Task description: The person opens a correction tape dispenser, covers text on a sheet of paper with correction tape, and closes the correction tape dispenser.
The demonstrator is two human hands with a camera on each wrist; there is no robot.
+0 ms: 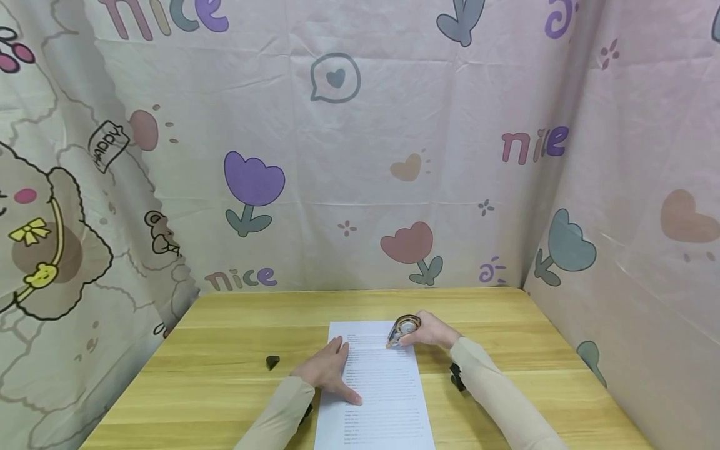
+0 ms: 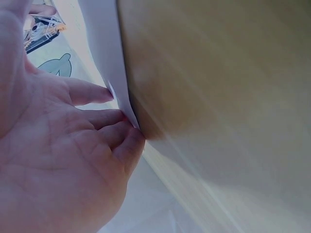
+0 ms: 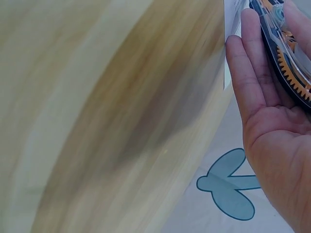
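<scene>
A printed sheet of paper (image 1: pixel 382 387) lies on the wooden table, covered in lines of small text. My left hand (image 1: pixel 329 370) rests on its left side with thumb and fingers spread; in the left wrist view the fingertips touch the paper edge (image 2: pixel 114 58). My right hand (image 1: pixel 430 330) pinches a correction tape (image 1: pixel 406 326) over the sheet's upper right part, its tip down at the text. Through its clear case an orange gear (image 3: pixel 291 73) shows in the right wrist view. Whether the tip touches the paper, I cannot tell.
A small black cap-like piece (image 1: pixel 272 362) lies on the table (image 1: pixel 225 387) left of the sheet. Patterned cloth (image 1: pixel 337 156) hangs behind the table and along both sides.
</scene>
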